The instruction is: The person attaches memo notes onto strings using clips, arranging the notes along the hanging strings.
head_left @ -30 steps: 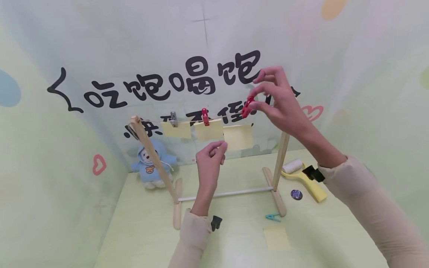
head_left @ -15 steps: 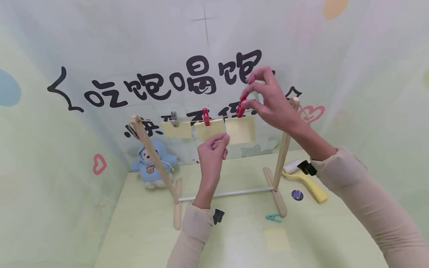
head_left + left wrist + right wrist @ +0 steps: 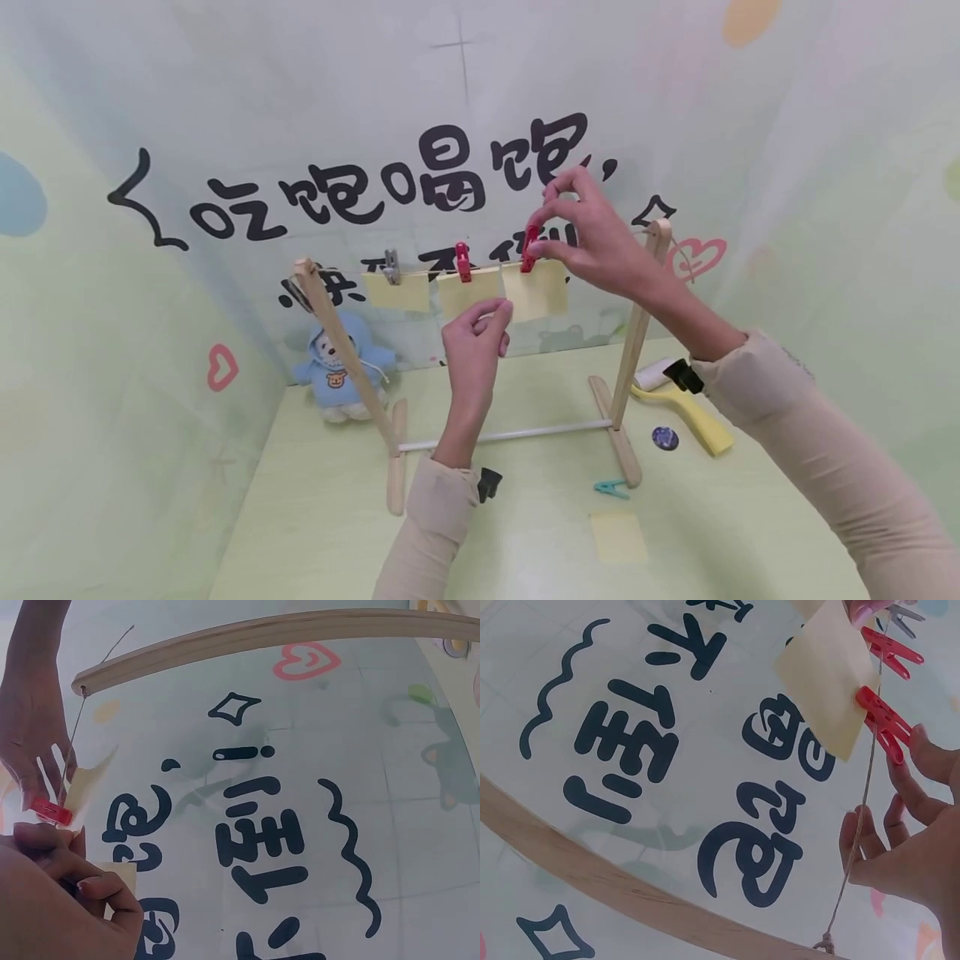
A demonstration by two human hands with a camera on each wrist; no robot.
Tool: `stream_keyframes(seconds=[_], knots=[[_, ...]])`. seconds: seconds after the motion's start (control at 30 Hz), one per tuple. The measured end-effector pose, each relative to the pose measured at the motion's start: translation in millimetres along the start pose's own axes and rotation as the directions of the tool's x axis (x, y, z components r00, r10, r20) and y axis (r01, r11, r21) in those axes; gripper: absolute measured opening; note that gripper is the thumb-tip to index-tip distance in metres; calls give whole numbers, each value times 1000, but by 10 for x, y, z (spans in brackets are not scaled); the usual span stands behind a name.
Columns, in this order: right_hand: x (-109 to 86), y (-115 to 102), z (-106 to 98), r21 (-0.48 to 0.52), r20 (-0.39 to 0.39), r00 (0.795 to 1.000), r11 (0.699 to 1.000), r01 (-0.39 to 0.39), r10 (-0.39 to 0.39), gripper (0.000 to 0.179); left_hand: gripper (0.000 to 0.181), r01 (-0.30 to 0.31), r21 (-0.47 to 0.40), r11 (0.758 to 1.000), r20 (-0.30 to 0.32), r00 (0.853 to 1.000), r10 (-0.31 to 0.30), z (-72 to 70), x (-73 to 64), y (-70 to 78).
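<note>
My right hand (image 3: 600,237) pinches the handles of a red clothespin (image 3: 529,248) between thumb and forefinger. In the right wrist view, this clothespin (image 3: 885,724) sits on the string (image 3: 864,796) at the edge of a pale yellow paper note (image 3: 826,679). My left hand (image 3: 476,346) pinches the lower left corner of that same note (image 3: 538,293). To its left on the line hang two more notes, one under a red clothespin (image 3: 462,262), the other under a grey clothespin (image 3: 391,267). The left wrist view mostly hides the held note behind the fingers.
A wooden frame with a left post (image 3: 341,346) and right post (image 3: 637,333) carries the string. A blue-hooded plush toy (image 3: 341,375) sits behind. On the table lie a yellow-handled lint roller (image 3: 690,412), a round dark badge (image 3: 665,437), a teal clothespin (image 3: 612,488) and a paper note (image 3: 618,537).
The right hand has brought the red clothespin left and down onto the note's upper edge. The left hand has raised the note up to the string.
</note>
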State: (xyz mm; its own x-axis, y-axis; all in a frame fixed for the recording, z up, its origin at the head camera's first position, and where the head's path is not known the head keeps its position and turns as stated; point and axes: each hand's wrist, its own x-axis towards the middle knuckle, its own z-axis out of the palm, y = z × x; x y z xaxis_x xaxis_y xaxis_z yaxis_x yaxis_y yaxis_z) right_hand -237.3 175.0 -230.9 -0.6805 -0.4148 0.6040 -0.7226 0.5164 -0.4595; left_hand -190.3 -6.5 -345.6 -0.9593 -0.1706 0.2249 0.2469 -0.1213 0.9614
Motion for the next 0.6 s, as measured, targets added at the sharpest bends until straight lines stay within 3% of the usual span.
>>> stream_keyframes(seconds=[0.4, 0.6], knots=[[-10, 24, -61, -53, 37, 999, 998, -27, 29, 28, 21, 8, 49, 999, 29, 1000, -10, 2, 3, -61], [-70, 29, -81, -74, 47, 998, 997, -36, 40, 42, 20, 25, 80, 996, 62, 998, -30, -10, 4, -116]])
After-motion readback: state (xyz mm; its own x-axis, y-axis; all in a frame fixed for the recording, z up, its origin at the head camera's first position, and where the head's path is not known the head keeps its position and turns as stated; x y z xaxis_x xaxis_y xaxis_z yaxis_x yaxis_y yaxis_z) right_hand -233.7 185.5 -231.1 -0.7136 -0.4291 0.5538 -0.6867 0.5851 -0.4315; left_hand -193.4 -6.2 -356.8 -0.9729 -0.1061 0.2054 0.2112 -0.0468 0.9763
